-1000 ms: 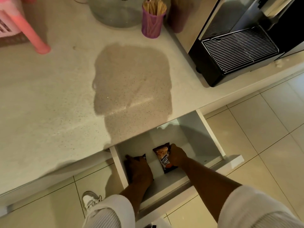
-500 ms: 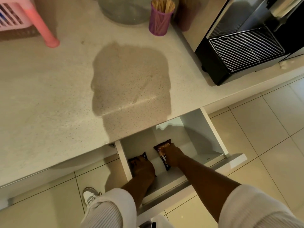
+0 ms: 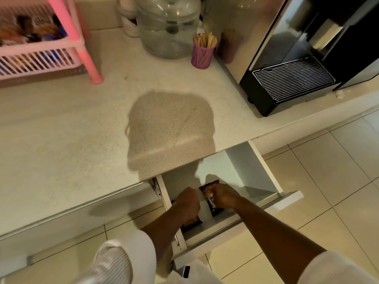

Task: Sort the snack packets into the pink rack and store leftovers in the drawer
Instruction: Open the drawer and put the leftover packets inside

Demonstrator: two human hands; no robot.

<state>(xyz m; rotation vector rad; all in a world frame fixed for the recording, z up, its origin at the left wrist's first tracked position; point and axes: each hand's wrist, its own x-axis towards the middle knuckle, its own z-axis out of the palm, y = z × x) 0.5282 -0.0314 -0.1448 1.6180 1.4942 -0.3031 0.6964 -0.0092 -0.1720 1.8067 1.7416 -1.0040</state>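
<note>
A white drawer (image 3: 260,173) stands pulled out below the counter edge. Both my hands are inside it. My left hand (image 3: 187,201) rests over a dark snack packet (image 3: 191,222) at the drawer's left side, and most of that packet is hidden. My right hand (image 3: 224,196) grips a second dark packet with an orange picture (image 3: 209,191) near the drawer's middle. The pink rack (image 3: 67,31) stands at the counter's far left with several packets in its upper tray.
On the speckled counter (image 3: 61,130) stand a clear lidded jar (image 3: 168,27), a purple cup of wooden sticks (image 3: 203,52) and a black and silver coffee machine (image 3: 297,58). Beige floor tiles (image 3: 328,181) lie to the right of the drawer.
The camera has tilted up, so the rack and jar now show. My left hand has slid toward the drawer's front over its packet. My right hand stays on the other packet.
</note>
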